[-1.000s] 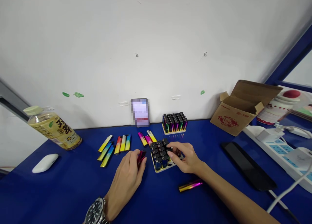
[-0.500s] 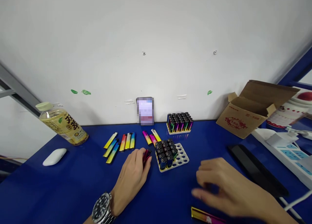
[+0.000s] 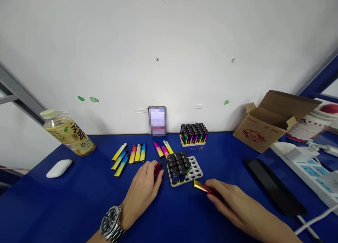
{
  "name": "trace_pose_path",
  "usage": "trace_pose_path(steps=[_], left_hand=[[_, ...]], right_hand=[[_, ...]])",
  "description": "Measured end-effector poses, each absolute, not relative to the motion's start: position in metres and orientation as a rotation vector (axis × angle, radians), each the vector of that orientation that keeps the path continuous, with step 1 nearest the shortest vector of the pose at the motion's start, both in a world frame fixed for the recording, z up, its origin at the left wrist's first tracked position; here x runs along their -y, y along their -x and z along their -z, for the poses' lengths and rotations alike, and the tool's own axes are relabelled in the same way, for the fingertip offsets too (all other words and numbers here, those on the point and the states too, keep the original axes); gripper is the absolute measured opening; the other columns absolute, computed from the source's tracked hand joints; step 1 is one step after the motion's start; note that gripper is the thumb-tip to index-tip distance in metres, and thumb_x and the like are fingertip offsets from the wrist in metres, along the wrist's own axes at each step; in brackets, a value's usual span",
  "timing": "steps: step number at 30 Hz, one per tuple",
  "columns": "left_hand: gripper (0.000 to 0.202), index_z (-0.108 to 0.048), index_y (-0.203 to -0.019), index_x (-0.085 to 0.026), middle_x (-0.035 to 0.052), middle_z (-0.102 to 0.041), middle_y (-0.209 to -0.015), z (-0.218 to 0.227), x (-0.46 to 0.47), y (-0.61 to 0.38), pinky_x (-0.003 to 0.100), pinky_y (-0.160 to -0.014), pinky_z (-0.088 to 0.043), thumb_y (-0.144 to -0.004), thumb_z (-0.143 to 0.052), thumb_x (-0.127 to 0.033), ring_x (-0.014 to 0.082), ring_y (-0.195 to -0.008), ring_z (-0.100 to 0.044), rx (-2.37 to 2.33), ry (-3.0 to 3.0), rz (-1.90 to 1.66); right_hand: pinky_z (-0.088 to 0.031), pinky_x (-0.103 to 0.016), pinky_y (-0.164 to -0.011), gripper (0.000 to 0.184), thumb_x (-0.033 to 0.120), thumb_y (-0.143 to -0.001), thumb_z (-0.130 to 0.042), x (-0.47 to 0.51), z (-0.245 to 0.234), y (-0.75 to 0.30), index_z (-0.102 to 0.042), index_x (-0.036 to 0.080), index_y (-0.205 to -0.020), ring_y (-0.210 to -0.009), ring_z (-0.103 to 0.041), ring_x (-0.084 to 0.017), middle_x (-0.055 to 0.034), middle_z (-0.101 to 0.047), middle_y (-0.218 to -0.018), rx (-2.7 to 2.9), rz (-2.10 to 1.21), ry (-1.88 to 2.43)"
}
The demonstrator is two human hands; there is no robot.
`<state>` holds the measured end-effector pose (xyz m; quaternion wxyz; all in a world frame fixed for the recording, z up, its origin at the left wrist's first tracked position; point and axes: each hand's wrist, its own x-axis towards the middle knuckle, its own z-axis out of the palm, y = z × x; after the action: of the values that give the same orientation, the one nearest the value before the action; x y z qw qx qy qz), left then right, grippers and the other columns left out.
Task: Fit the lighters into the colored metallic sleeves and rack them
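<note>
A white tray [image 3: 195, 172] stands on the blue table [image 3: 79, 207], partly filled with upright black-capped lighters [image 3: 178, 165]. My left hand [image 3: 144, 188], with a wristwatch, rests just left of the tray, its fingers curled round a red lighter [image 3: 158, 168]. My right hand [image 3: 232, 204] lies right of the tray and pinches a gold-and-pink lighter [image 3: 202, 187] whose tip points at the tray's near right corner. Loose coloured lighters [image 3: 129, 155] lie further left, and three more lighters [image 3: 163, 149] behind the tray.
A full tray of lighters [image 3: 193, 134] and a small card [image 3: 157, 120] stand by the wall. A tea bottle [image 3: 67, 134] and white mouse [image 3: 59, 168] sit at the left. An open cardboard box [image 3: 266, 125], a black phone [image 3: 274, 186] and a power strip [image 3: 308, 172] are at the right.
My right hand left the tray, dropped to the lighter lying near the table's front, picked it up and brought it back toward the tray. My left hand has stayed put.
</note>
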<state>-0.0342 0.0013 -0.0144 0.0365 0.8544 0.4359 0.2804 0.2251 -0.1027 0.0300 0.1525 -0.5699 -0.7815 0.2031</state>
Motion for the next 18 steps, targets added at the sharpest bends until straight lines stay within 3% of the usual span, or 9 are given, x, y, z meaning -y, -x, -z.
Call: trace_pose_path(steps=[2,4,9,12,18], left_hand=[[0.026,-0.051,-0.107,-0.016,0.0051,-0.059,-0.086,0.014,-0.002,0.034,0.033,-0.070,-0.051,-0.096,-0.036,-0.035,0.0191,-0.077,-0.061,-1.333,-2.624,-0.862],[0.026,-0.050,-0.108,-0.016,0.0054,-0.059,-0.087,0.014,-0.001,0.034,0.033,-0.070,-0.051,-0.096,-0.036,-0.035,0.0191,-0.078,-0.061,-1.327,-2.622,-0.839],[0.026,-0.047,-0.111,-0.017,0.0056,-0.057,-0.090,0.015,0.000,0.034,0.034,-0.070,-0.051,-0.097,-0.035,-0.035,0.0193,-0.079,-0.059,-1.317,-2.605,-0.749],[0.024,-0.046,-0.111,-0.018,0.0052,-0.056,-0.090,0.016,0.000,0.035,0.034,-0.071,-0.050,-0.097,-0.035,-0.034,0.0194,-0.080,-0.059,-1.310,-2.589,-0.737],[0.023,-0.045,-0.112,-0.018,0.0045,-0.057,-0.090,0.017,-0.001,0.035,0.032,-0.069,-0.050,-0.097,-0.036,-0.033,0.0184,-0.079,-0.060,-1.247,-2.575,-0.779]], right_hand=[[-0.049,-0.026,-0.066,0.018,0.028,-0.097,-0.040,0.095,-0.029,-0.226,-0.054,0.026,-0.108,-0.079,-0.067,-0.018,-0.0038,-0.067,-0.097,2.178,-0.555,1.588],[-0.049,-0.026,-0.065,0.017,0.031,-0.096,-0.044,0.088,-0.025,-0.226,-0.054,0.025,-0.108,-0.075,-0.065,-0.017,-0.0028,-0.067,-0.091,2.117,-0.551,1.576],[-0.042,-0.022,-0.050,0.022,0.041,-0.094,-0.047,0.075,-0.013,-0.221,-0.054,0.022,-0.085,-0.053,-0.054,-0.013,0.0020,-0.061,-0.067,1.949,-0.627,1.570],[-0.039,-0.020,-0.042,0.028,0.048,-0.090,-0.052,0.069,-0.008,-0.217,-0.055,0.020,-0.085,-0.042,-0.048,-0.010,0.0038,-0.055,-0.060,1.813,-0.743,1.531],[-0.042,-0.020,-0.044,0.030,0.048,-0.080,-0.066,0.059,-0.009,-0.205,-0.059,0.020,-0.084,-0.041,-0.055,-0.012,0.0062,-0.052,-0.051,1.711,-0.888,1.467]])
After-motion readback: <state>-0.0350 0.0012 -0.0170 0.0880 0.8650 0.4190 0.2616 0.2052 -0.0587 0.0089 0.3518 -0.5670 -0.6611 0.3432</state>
